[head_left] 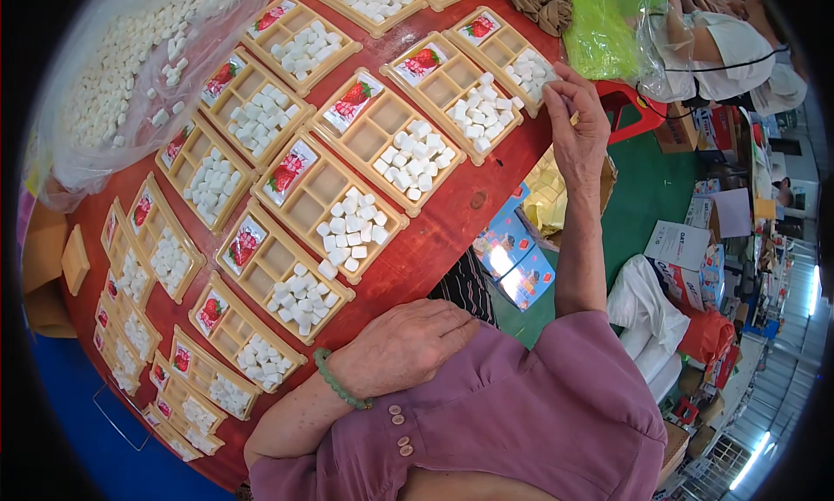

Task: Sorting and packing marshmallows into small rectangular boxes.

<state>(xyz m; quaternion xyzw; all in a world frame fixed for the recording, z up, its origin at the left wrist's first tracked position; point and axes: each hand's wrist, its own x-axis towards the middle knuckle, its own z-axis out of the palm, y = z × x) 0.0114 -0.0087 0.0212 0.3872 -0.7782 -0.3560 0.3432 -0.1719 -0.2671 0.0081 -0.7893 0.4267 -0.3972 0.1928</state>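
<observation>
My right hand (578, 128) is at the table's right edge, by the corner of a beige compartment tray (493, 51). Its thumb and fingers are bent together in a pinch; whatever they hold is hidden. That tray carries a sachet (480, 29) with a strawberry picture and a heap of small white marshmallows (530, 70). My left hand (404, 345), a green bead bracelet (337, 381) at its wrist, lies flat with fingers together near the table's front edge, against my purple clothing. Closest to it is another filled tray (262, 273) with marshmallows (302, 299).
Rows of similar trays cover the red table (417, 258). A large clear bag of marshmallows (117, 75) lies at the far left. Beyond the right edge stand a red plastic stool (638, 110) and an open carton (608, 184) with yellowish contents. Another person (730, 54) is at the upper right.
</observation>
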